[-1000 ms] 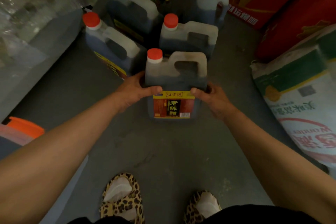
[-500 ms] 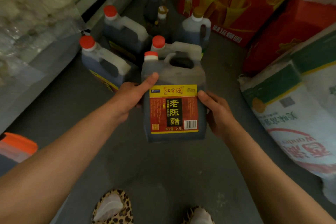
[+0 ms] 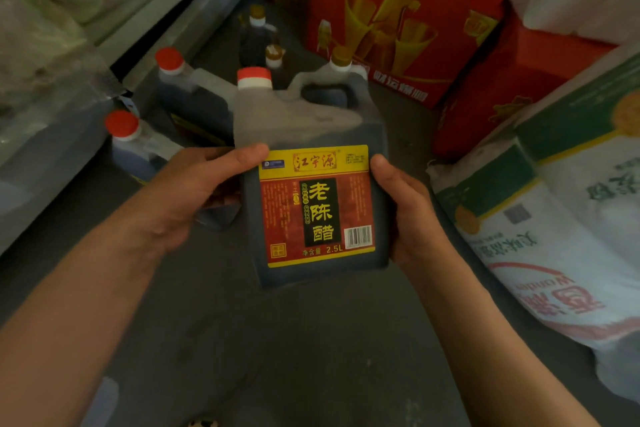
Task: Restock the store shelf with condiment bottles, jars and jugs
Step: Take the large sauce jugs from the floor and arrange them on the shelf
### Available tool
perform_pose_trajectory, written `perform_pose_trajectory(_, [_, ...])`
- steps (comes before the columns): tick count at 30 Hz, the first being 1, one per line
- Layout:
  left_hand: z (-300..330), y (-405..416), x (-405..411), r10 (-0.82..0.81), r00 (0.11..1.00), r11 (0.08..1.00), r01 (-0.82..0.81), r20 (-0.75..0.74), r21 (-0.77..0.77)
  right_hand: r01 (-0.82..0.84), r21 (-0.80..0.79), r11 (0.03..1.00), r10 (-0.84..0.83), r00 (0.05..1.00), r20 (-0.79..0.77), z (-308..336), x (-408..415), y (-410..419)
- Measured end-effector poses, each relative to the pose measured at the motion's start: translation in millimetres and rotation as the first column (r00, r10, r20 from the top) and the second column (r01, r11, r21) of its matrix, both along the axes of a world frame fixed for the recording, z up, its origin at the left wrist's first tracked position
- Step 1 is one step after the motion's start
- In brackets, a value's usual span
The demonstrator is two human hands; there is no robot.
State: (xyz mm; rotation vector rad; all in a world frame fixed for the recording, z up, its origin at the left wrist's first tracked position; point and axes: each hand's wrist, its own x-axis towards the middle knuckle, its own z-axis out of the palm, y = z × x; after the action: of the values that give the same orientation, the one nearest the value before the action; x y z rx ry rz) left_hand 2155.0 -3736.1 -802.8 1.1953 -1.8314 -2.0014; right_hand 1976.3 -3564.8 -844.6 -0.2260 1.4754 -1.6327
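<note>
Two hands hold one dark plastic vinegar jug point(image 3: 311, 191) with a red cap and a red-and-yellow label, upright above the grey floor point(image 3: 294, 357). The left hand point(image 3: 194, 191) grips its left side, thumb laid across the label's upper corner; the right hand point(image 3: 408, 211) clasps the right side, thumb on the label's edge. Behind the jug, on the floor, stand two more red-capped dark jugs point(image 3: 194, 97), small dark brown-capped bottles point(image 3: 258, 35) and a brown-capped jug point(image 3: 341, 62). Red cardboard boxes point(image 3: 398, 21) stand beyond, and a white-and-green sack point(image 3: 561, 218) lies to the right.
</note>
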Motion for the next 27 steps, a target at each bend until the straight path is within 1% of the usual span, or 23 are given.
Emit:
perform_pose_trajectory(4, [-1,-13,-3,0.042,0.996,0.999,-0.042,-0.074,0.0,0.011,-0.014,1.0,-0.011,1.0,0.006,4,-4,-11])
perform_pose_trajectory(9, [-5,-28,-12,0.095,0.993,0.995,-0.097,-0.065,-0.013,0.037,0.003,0.999,-0.037,0.999,0.032,2,-9,-27])
perform_pose_trajectory(11, [-1,-31,-21,0.131,0.988,0.991,-0.129,-0.077,0.035,0.06,0.021,0.998,-0.061,0.998,0.028,4,-11,-34])
perform_pose_trajectory(14, [19,-35,-33,0.166,0.984,0.983,-0.16,-0.059,0.094,0.108,0.07,0.992,-0.113,0.991,0.065,21,-13,-42])
perform_pose_trajectory(17, [57,-38,-39,0.157,0.987,0.98,-0.154,-0.019,0.126,0.139,0.127,0.982,-0.149,0.986,0.076,60,-11,-44])
perform_pose_trajectory(20, [107,-40,-41,0.164,0.986,0.973,-0.161,-0.007,0.168,0.153,0.16,0.975,-0.167,0.983,0.076,114,-9,-41])
perform_pose_trajectory(22, [147,-39,-42,0.174,0.985,0.966,-0.169,-0.008,0.194,0.162,0.18,0.97,-0.179,0.98,0.082,157,-8,-38])
perform_pose_trajectory(27, [264,-43,-42,0.12,0.992,0.971,-0.123,0.027,0.204,0.169,0.192,0.967,-0.188,0.979,0.082,280,-10,-39])
